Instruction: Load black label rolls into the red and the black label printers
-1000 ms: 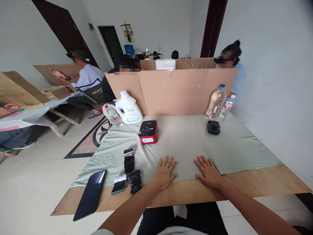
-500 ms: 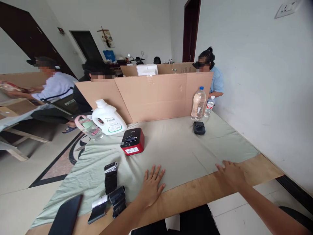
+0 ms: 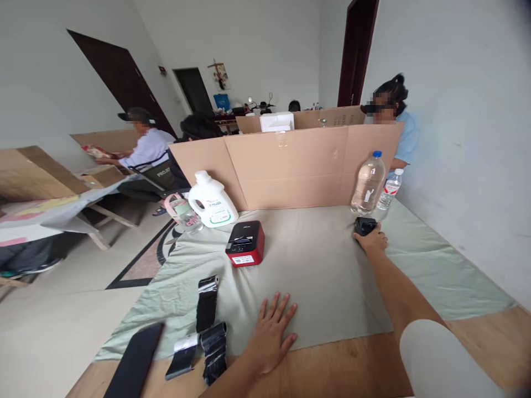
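While the left hand [image 3: 269, 334] lies flat with fingers spread on the green cloth [image 3: 315, 276] at lower centre, the right hand [image 3: 372, 239], right of centre, curls its fingers onto a small, black, boxy device [image 3: 364, 224] beside the clear bottle [image 3: 367, 184].

Right hand [image 3: 372, 241] covers near side of small black device [image 3: 365, 224]; grip unclear.

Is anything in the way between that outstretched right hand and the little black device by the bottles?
Nothing visible: the right hand already touches the small black device on the green cloth.
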